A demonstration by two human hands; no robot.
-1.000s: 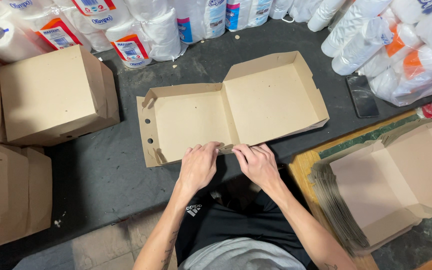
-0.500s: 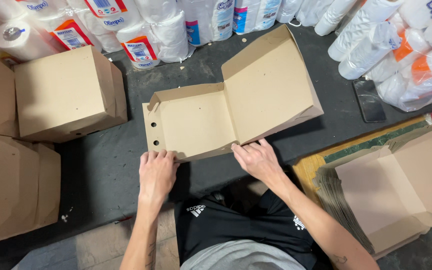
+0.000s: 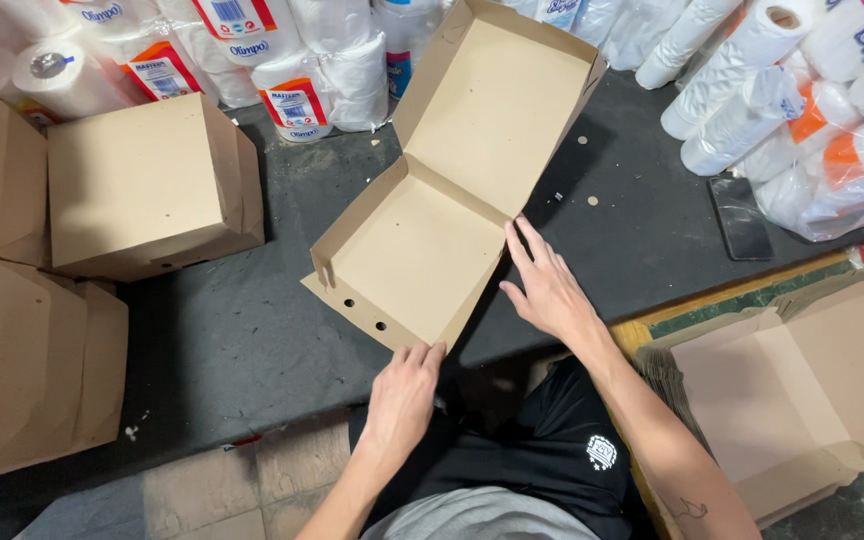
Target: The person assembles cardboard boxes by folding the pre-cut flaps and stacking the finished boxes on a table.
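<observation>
A brown cardboard clamshell box (image 3: 422, 255) lies open on the dark table (image 3: 252, 330), turned diagonally, its lid (image 3: 497, 110) standing up toward the back. My left hand (image 3: 402, 395) touches the box's near corner with its fingertips, fingers together. My right hand (image 3: 547, 285) rests flat against the box's right side wall, fingers spread. Neither hand grips anything closed.
Folded closed boxes (image 3: 147, 185) stand at the left, more stacked at the far left (image 3: 22, 390). A pile of flat box blanks (image 3: 792, 390) lies at the right. Wrapped paper rolls (image 3: 292, 60) line the back. A dark phone (image 3: 742, 215) lies right of the box.
The box has been turned from square-on to diagonal and its lid has risen more upright. My left hand moved to the near corner, my right hand to the right side wall.
</observation>
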